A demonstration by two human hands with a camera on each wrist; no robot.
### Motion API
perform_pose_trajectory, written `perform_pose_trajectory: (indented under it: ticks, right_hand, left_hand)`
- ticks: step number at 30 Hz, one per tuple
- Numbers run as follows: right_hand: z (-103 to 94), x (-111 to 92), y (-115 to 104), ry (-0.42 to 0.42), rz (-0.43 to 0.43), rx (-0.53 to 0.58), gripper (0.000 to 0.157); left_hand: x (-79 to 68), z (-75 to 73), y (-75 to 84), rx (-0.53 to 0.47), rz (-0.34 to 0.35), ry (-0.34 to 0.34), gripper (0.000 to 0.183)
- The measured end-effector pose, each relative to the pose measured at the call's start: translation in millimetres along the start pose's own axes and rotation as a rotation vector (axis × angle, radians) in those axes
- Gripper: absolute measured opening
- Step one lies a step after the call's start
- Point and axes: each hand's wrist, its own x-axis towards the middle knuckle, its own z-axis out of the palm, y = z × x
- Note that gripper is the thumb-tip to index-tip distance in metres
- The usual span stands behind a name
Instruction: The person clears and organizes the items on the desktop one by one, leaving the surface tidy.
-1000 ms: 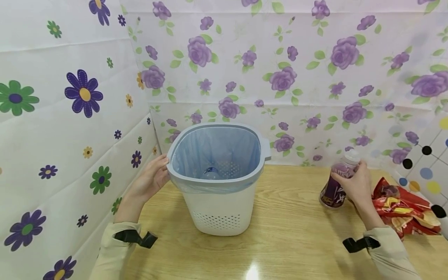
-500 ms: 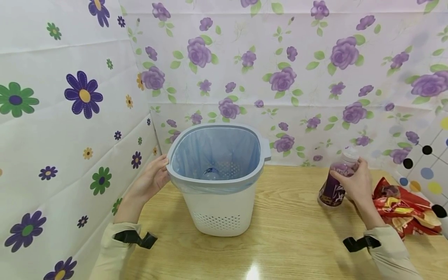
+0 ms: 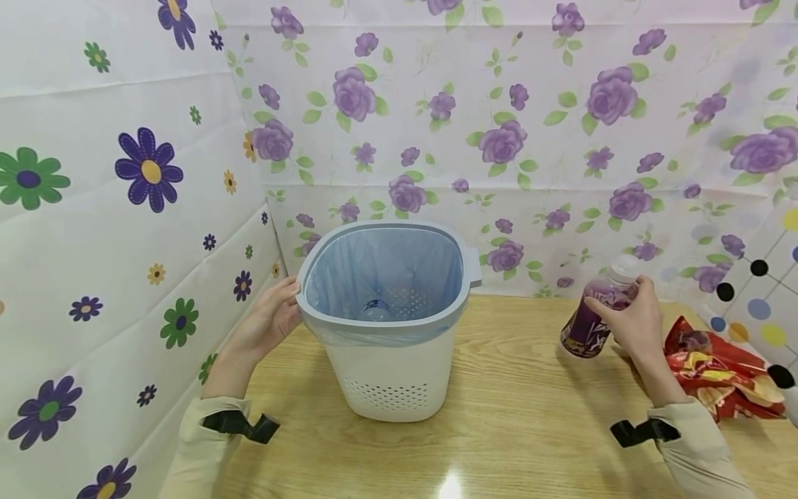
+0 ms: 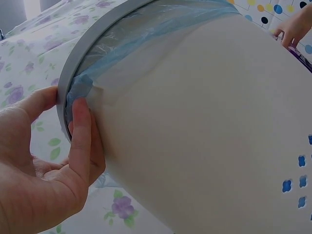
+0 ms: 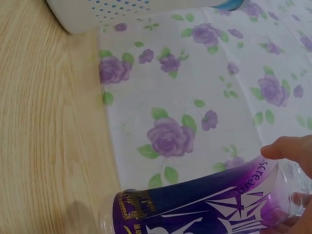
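Note:
A white trash bin (image 3: 393, 367) with a grey rim and a blue liner bag (image 3: 399, 260) stands on the wooden table. My left hand (image 3: 269, 319) pinches that rim on its left side; in the left wrist view the thumb lies on the rim and the fingers (image 4: 82, 141) press under it against the bag. A clear bottle (image 3: 375, 310) lies inside the bin, partly hidden by the front rim. Off to the right, my right hand (image 3: 631, 322) grips a purple-labelled plastic drink bottle (image 3: 589, 326) with a white cap, tilted, its base toward the bin.
Crumpled red snack bags (image 3: 717, 374) lie right of my right forearm. Flowered sheets (image 3: 436, 138) rise behind the table (image 3: 499, 443) and along the left side. A dotted sheet (image 3: 757, 305) borders the right.
The drink bottle has risen a little, shifted slightly left and tilted further in my right hand. My left hand and the bin have stayed put.

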Motion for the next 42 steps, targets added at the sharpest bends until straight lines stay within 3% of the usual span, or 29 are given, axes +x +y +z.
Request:
perform_pose_trajectory:
  ticks: [23, 42]
  right_hand:
    - [-0.4, -3.7, -20.8, 0.02, -0.008, 0.062, 0.088]
    - [5.4, -6.2, -39.8, 0.142, -0.01, 0.179, 0.076]
  left_hand:
    - [-0.1, 0.5, -0.1, -0.01, -0.002, 0.012, 0.028]
    - [0.0, -0.7, 0.0, -0.011, -0.009, 0.016, 0.029]
